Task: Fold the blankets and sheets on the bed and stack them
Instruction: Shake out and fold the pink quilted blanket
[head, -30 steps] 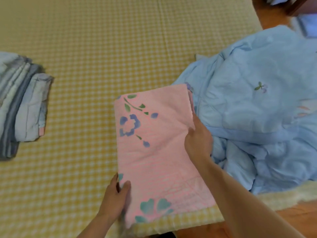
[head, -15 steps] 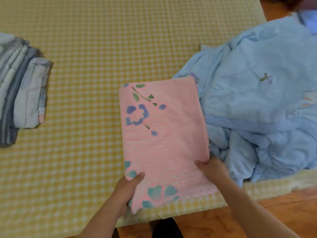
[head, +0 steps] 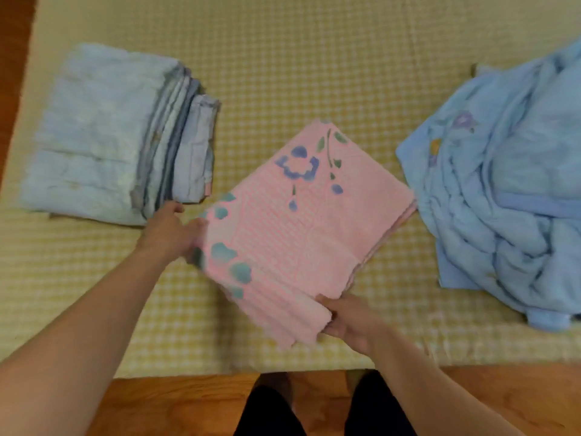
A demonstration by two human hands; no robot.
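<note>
Fingers of both hands hide beneath the folded pink blanket.

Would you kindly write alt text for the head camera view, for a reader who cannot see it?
A person's left hand and right hand hold a folded pink floral blanket above a yellow checked bed. A stack of folded pale blue and grey linens lies to the left, and a crumpled, unfolded light blue quilt to the right.
</note>
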